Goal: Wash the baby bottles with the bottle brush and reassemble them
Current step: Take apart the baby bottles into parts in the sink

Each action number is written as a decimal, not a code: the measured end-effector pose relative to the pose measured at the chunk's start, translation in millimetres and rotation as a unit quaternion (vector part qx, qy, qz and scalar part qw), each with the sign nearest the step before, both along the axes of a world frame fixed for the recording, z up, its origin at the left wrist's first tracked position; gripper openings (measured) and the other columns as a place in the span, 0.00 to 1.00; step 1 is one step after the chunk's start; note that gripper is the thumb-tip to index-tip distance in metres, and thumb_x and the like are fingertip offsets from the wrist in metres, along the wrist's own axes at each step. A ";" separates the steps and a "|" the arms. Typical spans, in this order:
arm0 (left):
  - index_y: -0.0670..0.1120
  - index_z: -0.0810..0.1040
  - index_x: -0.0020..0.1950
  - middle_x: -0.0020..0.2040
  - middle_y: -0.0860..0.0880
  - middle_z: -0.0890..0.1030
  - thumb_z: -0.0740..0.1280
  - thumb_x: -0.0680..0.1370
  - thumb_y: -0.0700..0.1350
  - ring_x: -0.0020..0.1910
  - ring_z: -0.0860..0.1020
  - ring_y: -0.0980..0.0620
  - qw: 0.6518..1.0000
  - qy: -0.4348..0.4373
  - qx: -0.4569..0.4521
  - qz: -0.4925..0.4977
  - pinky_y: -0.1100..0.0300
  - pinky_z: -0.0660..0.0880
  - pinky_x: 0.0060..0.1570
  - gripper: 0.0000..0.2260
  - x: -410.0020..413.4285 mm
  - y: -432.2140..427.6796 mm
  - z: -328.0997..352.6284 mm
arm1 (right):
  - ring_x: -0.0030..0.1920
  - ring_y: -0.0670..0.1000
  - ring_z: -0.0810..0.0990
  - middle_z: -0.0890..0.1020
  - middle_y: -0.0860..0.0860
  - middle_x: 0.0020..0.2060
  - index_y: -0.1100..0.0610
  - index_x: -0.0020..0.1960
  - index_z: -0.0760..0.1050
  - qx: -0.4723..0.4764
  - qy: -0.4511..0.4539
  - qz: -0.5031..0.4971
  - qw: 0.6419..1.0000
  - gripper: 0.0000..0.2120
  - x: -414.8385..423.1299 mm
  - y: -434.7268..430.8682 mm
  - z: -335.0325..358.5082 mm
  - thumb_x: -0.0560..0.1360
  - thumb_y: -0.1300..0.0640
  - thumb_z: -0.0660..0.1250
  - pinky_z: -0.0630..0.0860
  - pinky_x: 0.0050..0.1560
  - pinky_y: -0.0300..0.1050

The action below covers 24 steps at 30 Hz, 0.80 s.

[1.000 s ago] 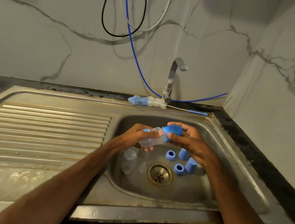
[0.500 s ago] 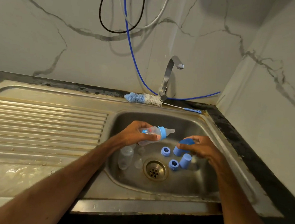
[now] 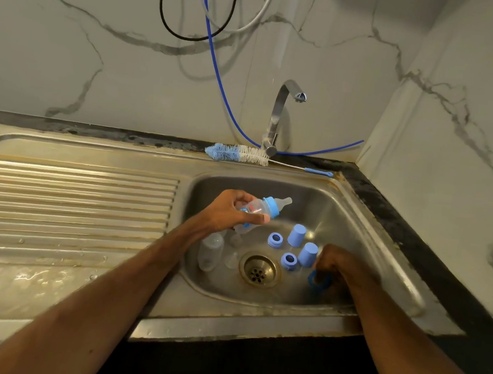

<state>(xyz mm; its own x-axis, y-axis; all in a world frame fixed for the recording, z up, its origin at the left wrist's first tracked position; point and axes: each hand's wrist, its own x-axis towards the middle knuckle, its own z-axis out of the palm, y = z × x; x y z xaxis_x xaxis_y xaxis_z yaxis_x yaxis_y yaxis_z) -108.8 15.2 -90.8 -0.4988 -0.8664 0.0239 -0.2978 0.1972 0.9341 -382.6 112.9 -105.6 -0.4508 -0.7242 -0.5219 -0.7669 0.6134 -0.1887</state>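
Note:
My left hand [image 3: 231, 212] grips a clear baby bottle [image 3: 259, 210] above the sink basin, its blue collar and teat pointing right with no cap on. Low at the basin's right side, my right hand [image 3: 338, 265] holds the blue cap [image 3: 319, 281] close to the basin floor. On the basin floor stand two blue caps [image 3: 297, 235] [image 3: 308, 253] and two blue collar rings [image 3: 275, 239] [image 3: 289, 260]. A second clear bottle [image 3: 210, 250] lies left of the drain, with clear teats [image 3: 232, 259] beside it. The bottle brush [image 3: 237, 153] lies on the rim behind the basin.
The steel sink basin [image 3: 362, 244] has a brass drain [image 3: 258, 271] in its middle. A ribbed draining board [image 3: 68, 204] stretches left, wet near the front. The tap [image 3: 278, 115] stands behind the basin, with blue, black and white hoses on the marble wall.
My right hand pulled the blue cap off the bottle and carried it down to the right side of the basin. The left hand kept the bottle, whose teat now shows.

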 end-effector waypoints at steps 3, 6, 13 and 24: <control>0.47 0.79 0.63 0.55 0.49 0.83 0.80 0.69 0.55 0.53 0.82 0.51 1.000 -0.004 -0.003 -0.003 0.58 0.83 0.49 0.27 -1.7 -0.6 -1.6 | 0.57 0.63 0.83 0.81 0.63 0.60 0.64 0.66 0.73 0.018 0.010 -0.005 1.000 0.32 0.1 -2.6 -7.1 0.67 0.63 0.81 0.80 0.59 0.60; 0.47 0.79 0.63 0.55 0.49 0.83 0.80 0.69 0.56 0.54 0.82 0.51 1.000 -0.013 0.000 -0.003 0.57 0.83 0.50 0.27 -2.8 -3.5 -4.4 | 0.58 0.64 0.82 0.78 0.64 0.63 0.64 0.70 0.69 0.053 0.000 -0.020 0.998 0.33 3.8 -3.3 -7.9 0.70 0.63 0.79 0.79 0.61 0.61; 0.47 0.79 0.62 0.54 0.49 0.83 0.80 0.70 0.54 0.53 0.83 0.50 1.000 -0.013 -0.005 -0.014 0.59 0.83 0.47 0.25 -3.2 -4.1 -6.0 | 0.57 0.64 0.82 0.77 0.64 0.64 0.64 0.72 0.66 0.055 -0.011 -0.021 0.998 0.33 2.8 -4.3 -10.4 0.73 0.62 0.77 0.79 0.61 0.60; 0.48 0.79 0.63 0.54 0.50 0.83 0.79 0.70 0.56 0.53 0.82 0.51 0.999 -0.029 -0.009 -0.029 0.60 0.83 0.45 0.25 -4.7 -3.0 -6.6 | 0.58 0.63 0.82 0.77 0.64 0.61 0.64 0.72 0.67 0.057 -0.005 -0.006 0.998 0.28 3.9 -3.6 -7.5 0.76 0.62 0.74 0.80 0.60 0.59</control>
<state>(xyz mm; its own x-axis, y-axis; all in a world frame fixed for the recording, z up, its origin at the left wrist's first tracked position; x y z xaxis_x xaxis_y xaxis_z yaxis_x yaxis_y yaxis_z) -113.6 12.2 -97.3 -0.5491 -0.8357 0.0089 -0.3389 0.2323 0.9117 -378.7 109.3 -113.0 -0.4529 -0.6546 -0.6053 -0.7578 0.6403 -0.1256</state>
